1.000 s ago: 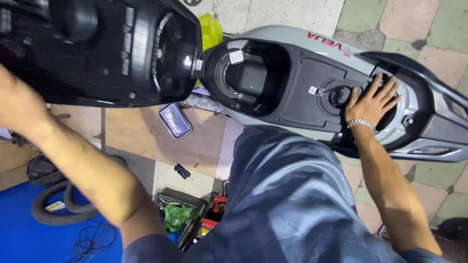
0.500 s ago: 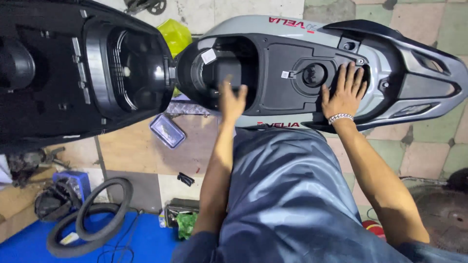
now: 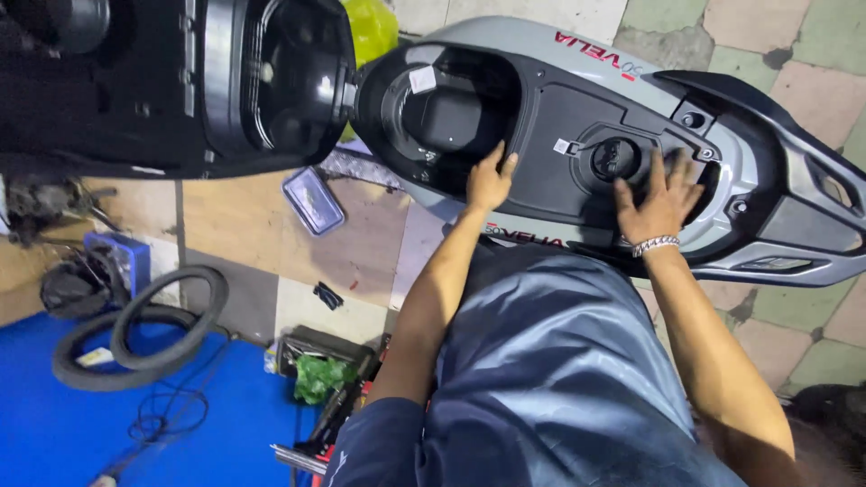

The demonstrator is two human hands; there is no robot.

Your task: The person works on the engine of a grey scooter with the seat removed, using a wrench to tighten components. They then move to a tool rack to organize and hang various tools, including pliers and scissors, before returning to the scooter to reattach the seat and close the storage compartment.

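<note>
A grey scooter body (image 3: 541, 36) lies below me with its seat (image 3: 162, 81) flipped up to the left, which leaves the black under-seat storage tub (image 3: 451, 113) exposed. My left hand (image 3: 490, 179) rests on the near rim of the tub, fingers spread over the black plastic panel. My right hand (image 3: 660, 198), with a beaded bracelet on the wrist, lies flat on the panel just right of the round fuel cap (image 3: 612, 158). Neither hand holds anything.
On the floor to the left lie a small blue-lidded box (image 3: 312, 200), two black tyres (image 3: 135, 338) on a blue mat (image 3: 54, 433), loose cables and an open toolbox (image 3: 316, 361) with a green rag. A yellow bag (image 3: 372, 27) sits behind the seat hinge.
My left hand came from the far left, reached into the tub, then drew back to its near rim. My right hand stayed beside the fuel cap. The camera view shifted.
</note>
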